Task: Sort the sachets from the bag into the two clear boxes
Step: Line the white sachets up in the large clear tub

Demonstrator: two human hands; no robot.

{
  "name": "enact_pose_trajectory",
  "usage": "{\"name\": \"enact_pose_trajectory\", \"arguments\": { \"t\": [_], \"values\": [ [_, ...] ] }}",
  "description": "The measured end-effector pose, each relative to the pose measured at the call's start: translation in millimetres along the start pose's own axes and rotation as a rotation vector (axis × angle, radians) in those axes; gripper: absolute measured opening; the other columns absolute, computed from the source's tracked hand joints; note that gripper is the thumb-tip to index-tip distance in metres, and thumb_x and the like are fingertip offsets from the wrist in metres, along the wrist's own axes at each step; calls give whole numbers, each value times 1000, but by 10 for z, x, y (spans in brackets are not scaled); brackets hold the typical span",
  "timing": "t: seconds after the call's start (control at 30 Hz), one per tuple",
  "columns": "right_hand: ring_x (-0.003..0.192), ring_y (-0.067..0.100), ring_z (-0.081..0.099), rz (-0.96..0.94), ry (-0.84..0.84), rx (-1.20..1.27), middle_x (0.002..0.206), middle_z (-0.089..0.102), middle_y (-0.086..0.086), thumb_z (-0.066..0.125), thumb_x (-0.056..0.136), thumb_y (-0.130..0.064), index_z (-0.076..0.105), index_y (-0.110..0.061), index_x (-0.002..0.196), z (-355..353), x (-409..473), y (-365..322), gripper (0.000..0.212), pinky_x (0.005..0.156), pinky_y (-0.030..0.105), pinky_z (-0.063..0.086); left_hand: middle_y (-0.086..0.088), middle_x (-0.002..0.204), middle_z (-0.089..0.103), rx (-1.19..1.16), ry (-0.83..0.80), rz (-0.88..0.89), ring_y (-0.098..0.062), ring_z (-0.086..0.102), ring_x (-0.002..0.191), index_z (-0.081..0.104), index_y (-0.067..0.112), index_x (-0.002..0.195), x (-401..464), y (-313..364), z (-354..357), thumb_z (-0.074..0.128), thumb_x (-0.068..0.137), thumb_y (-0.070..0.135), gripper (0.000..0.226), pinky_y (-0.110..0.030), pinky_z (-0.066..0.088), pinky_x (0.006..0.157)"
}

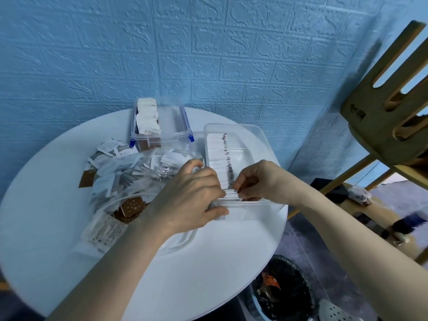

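- We are working at a round white table (69, 228) set against a blue brick-pattern wall (208, 54).
- We are pinching the near end of a row of white sachets (222, 163) with our right hand (259, 179), fingers curled onto their top edges.
- Our left hand (192, 195) is curling around the same end of the row from the other side, thumb lying along the near wall of the box; it is grasping the sachets too.
- The sachets are standing on edge in the clear box (257, 137) at about two o'clock on the table.
- A second clear box (178, 135), with blue clips, is sitting at twelve o'clock, holding a stack of white sachets (148, 119) on its left side.
- The clear plastic bag (120, 181) is lying at nine o'clock, stuffed with mixed white and brown sachets, some spilling toward the second box.
- A wooden chair (382, 126) is standing off the table at three o'clock.
- A dark bin (282, 295) is sitting on the floor at five o'clock.
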State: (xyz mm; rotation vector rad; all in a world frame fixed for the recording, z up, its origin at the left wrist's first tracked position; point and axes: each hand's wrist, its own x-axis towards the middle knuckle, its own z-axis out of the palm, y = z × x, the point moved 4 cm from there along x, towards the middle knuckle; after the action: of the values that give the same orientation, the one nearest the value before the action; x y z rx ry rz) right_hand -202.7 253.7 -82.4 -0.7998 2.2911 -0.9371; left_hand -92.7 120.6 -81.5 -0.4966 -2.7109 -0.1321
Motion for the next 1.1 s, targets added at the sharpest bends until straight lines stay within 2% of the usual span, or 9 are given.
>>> {"name": "enact_pose_trajectory", "arguments": {
  "t": [0.1, 0.2, 0.37, 0.57, 0.63, 0.77, 0.93, 1.03, 1.1],
  "values": [
    [63, 11, 67, 2, 17, 5, 66, 68, 1, 70, 78, 7, 69, -12, 82, -29, -8, 15, 19, 64, 22, 56, 5, 104, 70, -34, 29, 8, -18, 63, 103, 73, 16, 105, -11, 14, 6, 74, 79, 41, 36, -34, 26, 102],
    [63, 13, 67, 40, 47, -48, 65, 71, 1, 71, 77, 3, 72, -11, 80, -96, -32, 55, 14, 71, 29, 59, 6, 103, 72, -55, 39, 32, -17, 63, 102, 76, 17, 96, -18, 23, 13, 72, 82, 38, 26, -34, 24, 103],
    [54, 0, 55, 20, 45, -191, 58, 65, -12, 69, 75, -3, 72, -24, 67, 42, -29, -45, 23, 59, 14, 48, 5, 102, 72, -47, 40, 40, -18, 64, 100, 76, 16, 95, -7, 20, 3, 72, 81, 38, 26, -35, 25, 102],
    [70, 19, 72, 133, 81, -63, 72, 74, 3, 69, 81, -5, 69, -15, 90, -137, -56, 51, 13, 70, 26, 58, 2, 97, 72, -109, 66, 47, -18, 65, 101, 75, 13, 98, -68, -8, -9, 73, 81, 30, 24, -33, 29, 100],
    [75, 14, 72, 153, 26, -92, 75, 75, -1, 67, 81, -15, 74, -20, 90, -109, -86, 50, 12, 73, 24, 57, 3, 94, 72, -107, 49, 50, -19, 65, 100, 75, 13, 92, -48, -16, -6, 70, 82, 30, 20, -31, 28, 101],
    [78, 7, 70, 224, -169, -174, 79, 74, -10, 63, 67, -42, 75, -37, 86, 24, -171, 16, 23, 86, 42, 55, 2, 93, 73, -116, 55, 72, -20, 66, 94, 76, 13, 91, -12, -10, -2, 68, 80, 29, 21, -31, 30, 98],
    [81, 14, 71, 272, 5, 20, 91, 75, 5, 62, 88, -7, 67, -15, 101, -78, -62, 53, 17, 84, 28, 56, 4, 92, 74, -147, 88, 89, -19, 67, 91, 77, 14, 90, -23, -7, -4, 65, 82, 38, 28, -32, 34, 94],
    [70, 14, 63, 258, -128, 1, 73, 68, -1, 62, 84, -6, 70, -16, 84, 35, -59, 0, 12, 69, 22, 51, 6, 89, 73, -149, 98, 97, -19, 67, 89, 77, 14, 86, -7, -3, -13, 59, 86, 44, 34, -32, 34, 93],
    [76, 14, 62, 283, -136, -99, 79, 70, -1, 64, 82, -14, 73, -17, 88, 24, -70, -18, 11, 77, 31, 52, 6, 90, 73, -149, 102, 103, -19, 66, 89, 77, 16, 88, -8, 0, -23, 53, 87, 45, 38, -32, 34, 93]
  ]
}}
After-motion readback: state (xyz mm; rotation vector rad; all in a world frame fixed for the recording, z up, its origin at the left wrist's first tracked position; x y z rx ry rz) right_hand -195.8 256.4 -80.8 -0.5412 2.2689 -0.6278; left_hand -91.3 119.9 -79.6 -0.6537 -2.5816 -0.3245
